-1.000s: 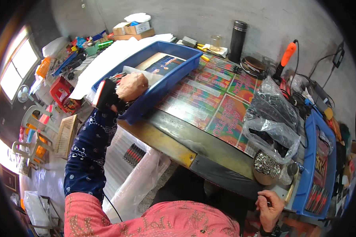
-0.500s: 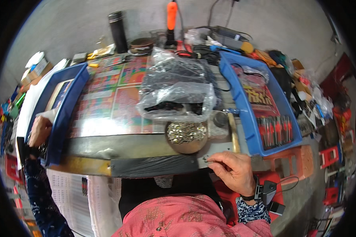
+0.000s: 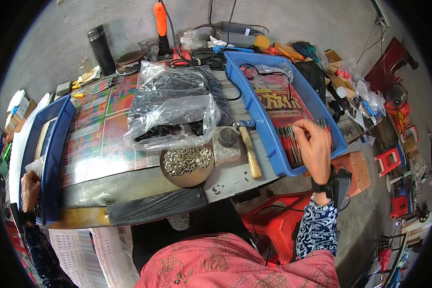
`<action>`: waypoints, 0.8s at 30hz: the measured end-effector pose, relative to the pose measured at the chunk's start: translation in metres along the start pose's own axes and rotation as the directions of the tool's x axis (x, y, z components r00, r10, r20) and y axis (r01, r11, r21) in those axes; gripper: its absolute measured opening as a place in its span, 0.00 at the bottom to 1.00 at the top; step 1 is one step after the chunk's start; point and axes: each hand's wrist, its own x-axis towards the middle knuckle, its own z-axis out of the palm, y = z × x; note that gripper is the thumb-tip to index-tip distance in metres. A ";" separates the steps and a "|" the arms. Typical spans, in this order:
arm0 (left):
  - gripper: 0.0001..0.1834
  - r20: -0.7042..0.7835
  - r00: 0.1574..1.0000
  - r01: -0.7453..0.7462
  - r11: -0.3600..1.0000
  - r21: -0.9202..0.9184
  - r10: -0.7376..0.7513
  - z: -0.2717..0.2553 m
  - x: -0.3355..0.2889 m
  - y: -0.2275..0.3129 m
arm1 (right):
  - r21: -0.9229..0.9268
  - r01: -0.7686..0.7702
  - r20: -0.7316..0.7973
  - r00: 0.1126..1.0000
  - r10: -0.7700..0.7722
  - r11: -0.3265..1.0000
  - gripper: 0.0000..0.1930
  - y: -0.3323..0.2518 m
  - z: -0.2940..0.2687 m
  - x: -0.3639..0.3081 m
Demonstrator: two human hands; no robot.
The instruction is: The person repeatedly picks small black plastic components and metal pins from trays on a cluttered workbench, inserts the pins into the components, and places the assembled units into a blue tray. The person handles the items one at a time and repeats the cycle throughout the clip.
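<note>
My right hand point(image 3: 314, 144) is over the near end of the right blue tray point(image 3: 269, 156). Its fingers are bent together at a row of slim red-and-black pieces point(image 3: 287, 144); whether one is between the fingertips is hidden. At the far left, my left hand point(image 3: 30, 192) is curled inside the left blue tray point(image 3: 53, 165), beside a whitish sheet point(image 3: 35, 166). What its fingers hold, if anything, cannot be made out. Between the trays, a round dish point(image 3: 181, 179) holds many small brass-coloured metal pieces point(image 3: 187, 160).
Behind the dish lies a clear plastic bag point(image 3: 177, 115) with dark pieces inside. A hammer point(image 3: 250, 156) lies beside a block point(image 3: 227, 152) bearing a dark metal cylinder. Small dark bits dot the table's front. A black bottle point(image 3: 101, 50) stands at the back left, and a red stool point(image 3: 278, 218) below.
My right hand has moved from the table's front edge, right and away from me, to the right tray's pieces. My left hand remains at the left tray. The view has turned right.
</note>
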 end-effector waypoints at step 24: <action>0.05 -0.039 0.999 -0.019 0.823 -0.568 -0.004 -0.043 -0.034 0.186 | -0.191 -0.095 0.222 0.965 0.137 0.977 0.18 0.064 0.003 0.010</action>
